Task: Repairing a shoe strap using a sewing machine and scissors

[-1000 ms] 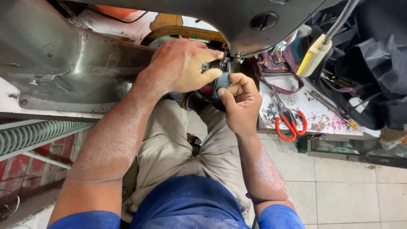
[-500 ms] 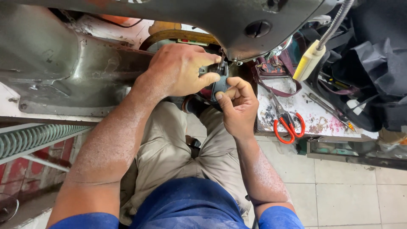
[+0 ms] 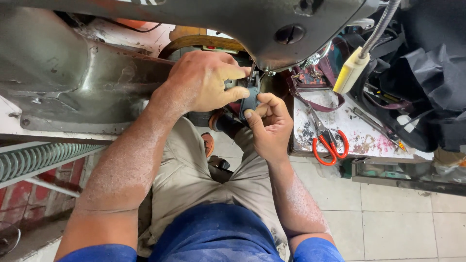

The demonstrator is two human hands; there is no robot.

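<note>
— Looking down from the head view, what have the hands got?

— Both meet on a small dark piece [image 3: 251,101] right under the head of the grey sewing machine [image 3: 87,82]. The left hand [image 3: 206,82] curls its fingers closed around the piece from the side. The right hand [image 3: 269,123] pinches its lower edge between thumb and forefinger, fingers narrow.

— Is it under the needle?

— It sits at the needle area, touching the metal foot there; whether any stitching has been made, I cannot tell, the hands cover most of it.

— So how far along would you judge it?

— Positioning, I'd say: the piece is held in place, not released, and no finished seam shows.

— Anything else about?

— Red-handled scissors [image 3: 329,143] lie on the stained white worktable [image 3: 359,131] near its front edge, well apart from the hands. A cream lamp head [image 3: 352,72] on a flexible neck hangs above that table, with black fabric [image 3: 432,73] heaped at its far right corner.
</note>
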